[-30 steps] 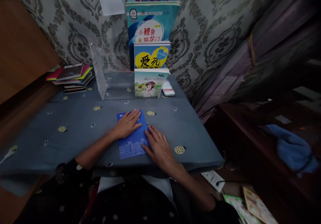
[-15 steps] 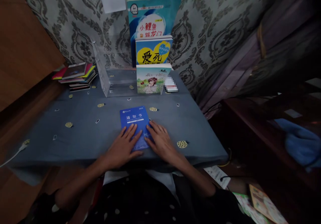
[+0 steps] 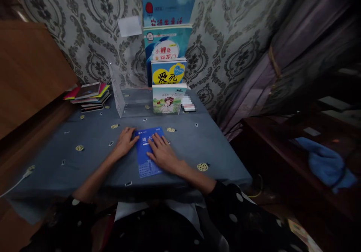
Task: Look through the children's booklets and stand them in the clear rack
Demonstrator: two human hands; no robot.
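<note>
A thin blue booklet (image 3: 145,161) with white print lies flat on the grey-blue cloth of the table (image 3: 93,161). My right hand (image 3: 162,155) rests palm down on the booklet's middle, fingers spread toward its top. My left hand (image 3: 124,142) lies on the cloth at the booklet's upper left corner, fingertips touching its edge. Neither hand grips anything.
A clear acrylic stand (image 3: 122,97) at the table's back holds tiered picture books (image 3: 167,98). A stack of thin books (image 3: 88,96) lies back left. A wooden board (image 3: 28,71) leans left, curtains (image 3: 282,56) and a blue cloth (image 3: 327,165) are right. A white cable (image 3: 17,180) crosses the left edge.
My left hand slid off the booklet's lower part to its upper left corner. My right hand moved from the right edge onto the booklet's middle, covering part of the title.
</note>
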